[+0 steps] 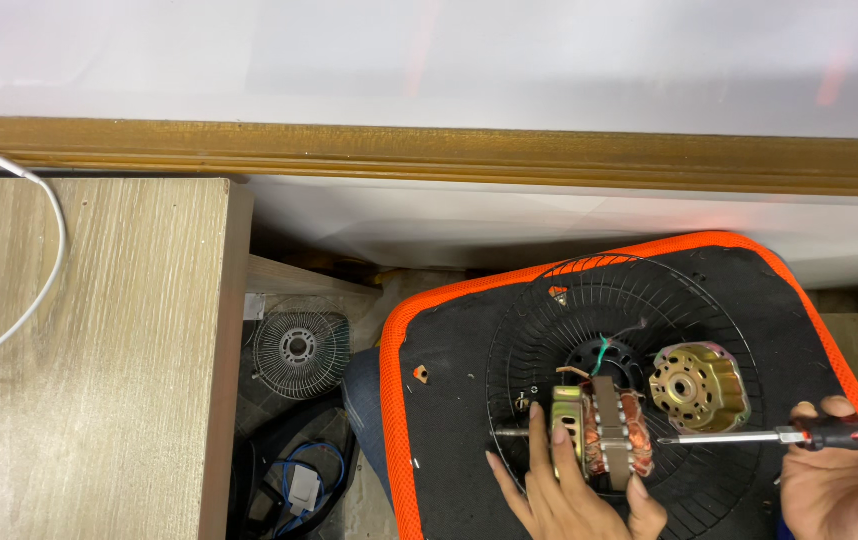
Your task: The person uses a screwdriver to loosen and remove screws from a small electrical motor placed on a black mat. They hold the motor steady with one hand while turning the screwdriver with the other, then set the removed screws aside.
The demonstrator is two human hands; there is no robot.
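A small fan motor (604, 432) with copper windings and a brass-coloured frame lies on a black wire fan guard (549, 340). My left hand (569, 490) grips the motor from below, fingers on its left side and thumb at its right. My right hand (839, 470) holds a screwdriver (779, 437) with a red and black handle; its tip points left and touches the motor's right side. A round brass-coloured motor end cover (700, 387) rests on the guard just right of the motor.
The guard lies on a black mat with an orange border (399, 330). A wooden table (99, 350) with a white cable (44, 270) stands at the left. On the floor between them sit a smaller grey fan grille (299, 350) and a dark bag with blue cords (294, 480).
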